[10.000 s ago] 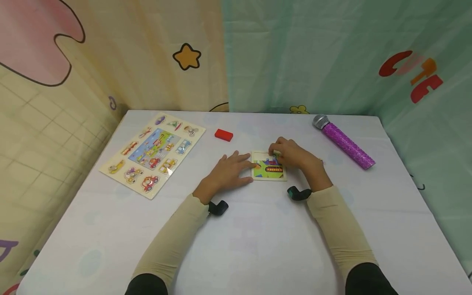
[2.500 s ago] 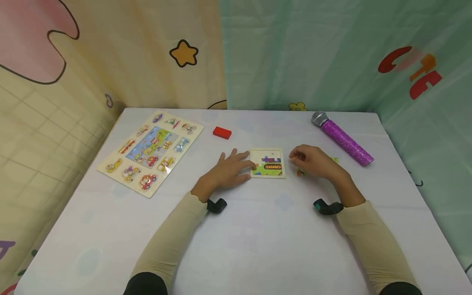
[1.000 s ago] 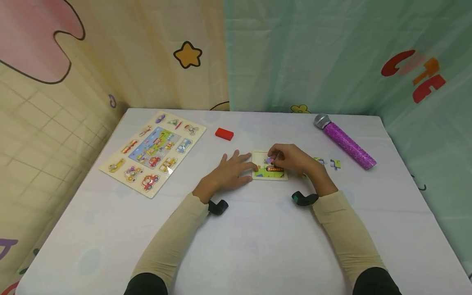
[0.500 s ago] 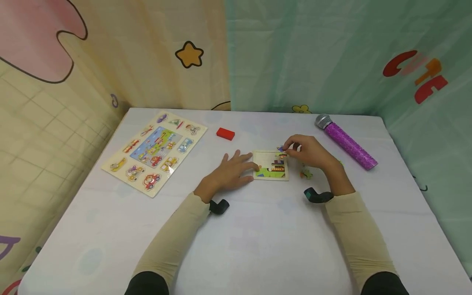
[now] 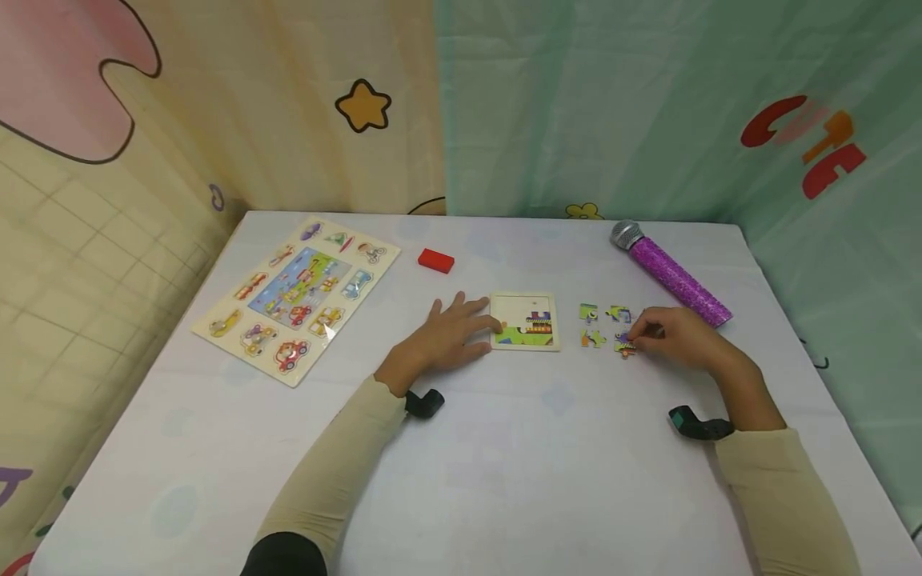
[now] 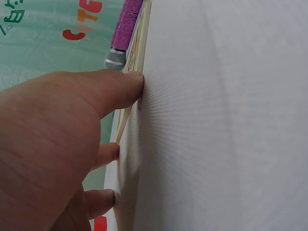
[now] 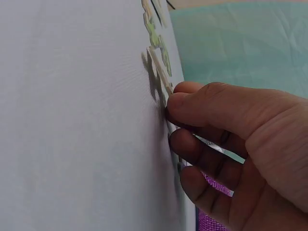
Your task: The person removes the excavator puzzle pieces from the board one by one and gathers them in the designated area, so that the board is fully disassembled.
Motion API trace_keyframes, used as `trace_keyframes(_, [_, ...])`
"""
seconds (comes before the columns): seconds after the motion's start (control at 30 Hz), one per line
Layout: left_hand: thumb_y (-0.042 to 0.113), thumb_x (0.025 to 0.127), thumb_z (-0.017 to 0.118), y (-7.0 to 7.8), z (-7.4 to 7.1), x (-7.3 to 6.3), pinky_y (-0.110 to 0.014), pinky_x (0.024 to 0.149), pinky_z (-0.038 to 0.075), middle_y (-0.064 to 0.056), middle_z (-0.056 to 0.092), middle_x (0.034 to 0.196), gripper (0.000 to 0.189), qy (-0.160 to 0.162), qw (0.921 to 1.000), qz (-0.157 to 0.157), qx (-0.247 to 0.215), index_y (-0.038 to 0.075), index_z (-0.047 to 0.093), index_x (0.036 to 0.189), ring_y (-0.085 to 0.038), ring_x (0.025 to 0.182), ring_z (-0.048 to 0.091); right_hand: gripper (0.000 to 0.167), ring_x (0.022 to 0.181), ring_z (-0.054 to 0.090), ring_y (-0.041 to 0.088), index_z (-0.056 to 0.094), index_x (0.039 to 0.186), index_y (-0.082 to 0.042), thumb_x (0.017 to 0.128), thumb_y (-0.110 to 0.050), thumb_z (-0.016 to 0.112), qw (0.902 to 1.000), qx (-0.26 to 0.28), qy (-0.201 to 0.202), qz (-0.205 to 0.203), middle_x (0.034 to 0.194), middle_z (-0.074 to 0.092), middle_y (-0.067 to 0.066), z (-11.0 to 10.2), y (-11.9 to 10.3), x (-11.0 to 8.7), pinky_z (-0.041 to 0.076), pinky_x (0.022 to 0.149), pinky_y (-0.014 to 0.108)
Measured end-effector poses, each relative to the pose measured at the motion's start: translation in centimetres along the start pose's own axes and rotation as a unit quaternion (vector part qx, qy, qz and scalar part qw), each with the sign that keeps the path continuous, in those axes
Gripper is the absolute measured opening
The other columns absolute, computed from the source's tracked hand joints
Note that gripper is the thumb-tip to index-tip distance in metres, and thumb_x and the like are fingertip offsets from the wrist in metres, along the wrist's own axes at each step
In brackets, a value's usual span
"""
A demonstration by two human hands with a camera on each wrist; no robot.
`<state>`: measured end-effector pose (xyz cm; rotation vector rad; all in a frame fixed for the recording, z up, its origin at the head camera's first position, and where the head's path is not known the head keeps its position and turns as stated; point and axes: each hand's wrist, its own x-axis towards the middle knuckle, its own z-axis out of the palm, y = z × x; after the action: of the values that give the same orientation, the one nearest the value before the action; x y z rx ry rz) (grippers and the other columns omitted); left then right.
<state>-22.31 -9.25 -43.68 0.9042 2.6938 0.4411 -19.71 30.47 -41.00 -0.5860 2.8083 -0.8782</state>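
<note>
My left hand (image 5: 442, 342) rests spread at the left edge of a small framed jigsaw board (image 5: 513, 307), with its fingertips touching the frame. The left wrist view has the thumb (image 6: 122, 89) pressed against the board's side. Some picture pieces still sit in the board's lower part, and its upper left is bare. To the right, my right hand (image 5: 680, 340) pinches a puzzle piece (image 5: 623, 346) between thumb and fingertips, at or just above the table. Three loose puzzle pieces lie close by: one upper left (image 5: 588, 313), one lower left (image 5: 594, 338) and one upper right (image 5: 619, 314).
A larger vehicle puzzle board (image 5: 248, 358) lies at the left of the white table (image 5: 490, 480). Behind the small board is a red block (image 5: 435, 260). A glittery purple microphone (image 5: 677, 280) lies at the back right, just beyond my right hand.
My right hand has lifted a piece out of the board and carried it right, beside the other loose pieces. More of the board is bare than before. The left hand has stayed at the frame.
</note>
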Motion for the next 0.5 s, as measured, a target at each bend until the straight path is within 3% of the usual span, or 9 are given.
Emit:
trace_keyframes(0.33, [0.039, 0.102, 0.06, 0.26, -0.26, -0.21, -0.065, 0.117, 0.005, -0.003, 0.025, 0.166, 0.039, -0.009, 0.9999, -0.009, -0.008, 0.038, 0.057, 0.14, -0.039, 0.153, 0.007, 0.017, 0.088, 0.062, 0.021, 0.076, 0.088, -0.011, 0.084, 0.005, 0.078, 0.999, -0.03, 0.023, -0.025, 0.091, 0.072, -0.001, 0.57, 0.41, 0.05, 0.051, 0.072, 0.026])
trace_keyframes(0.5, [0.039, 0.102, 0.06, 0.21, -0.18, -0.12, -0.065, 0.117, 0.005, -0.002, 0.025, 0.166, 0.039, -0.006, 1.0, -0.007, -0.001, 0.038, 0.056, 0.14, -0.039, 0.153, 0.008, 0.015, 0.092, 0.064, 0.023, 0.077, 0.089, -0.012, 0.086, 0.003, 0.077, 0.9989, -0.035, 0.027, -0.017, 0.093, 0.072, 0.0, 0.65, 0.32, 0.05, 0.051, 0.076, 0.031])
